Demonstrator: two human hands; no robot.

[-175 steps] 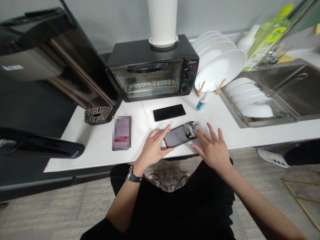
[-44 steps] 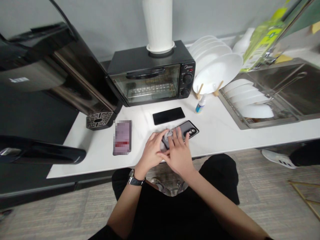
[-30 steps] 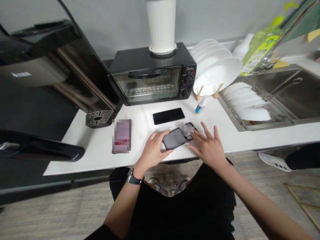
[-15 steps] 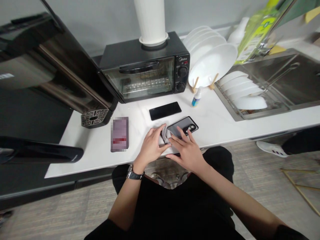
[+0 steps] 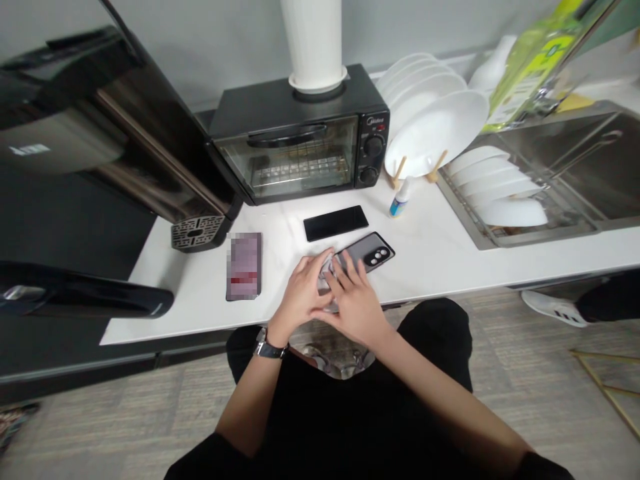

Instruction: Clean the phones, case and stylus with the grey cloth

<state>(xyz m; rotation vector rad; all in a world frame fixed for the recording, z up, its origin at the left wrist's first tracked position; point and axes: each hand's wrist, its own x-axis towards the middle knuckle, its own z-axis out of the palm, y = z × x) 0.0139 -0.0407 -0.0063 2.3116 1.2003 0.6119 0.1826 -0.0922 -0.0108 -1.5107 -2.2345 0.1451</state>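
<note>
A phone case with a black rim, a see-through greyish back and camera holes lies slanted near the counter's front edge. My left hand grips its near left end, thumb and forefinger curved round it. A crumpled grey cloth rests on that end, partly hidden by fingers. My right hand presses the cloth onto the case with its fingertips, its thumb near my left thumb. Just behind lies a black phone, screen up. To its right stands a small spray bottle with a blue label.
A purple blurred packet or phone-like object lies on the left. Behind are a toaster oven, white plates in a rack and a sink with dishes. A dark dispenser stands left. Another person's shoe shows at right.
My right hand has moved left along the case, closer to my left hand, with the cloth flatter under its fingers. The whole view has shifted slightly.
</note>
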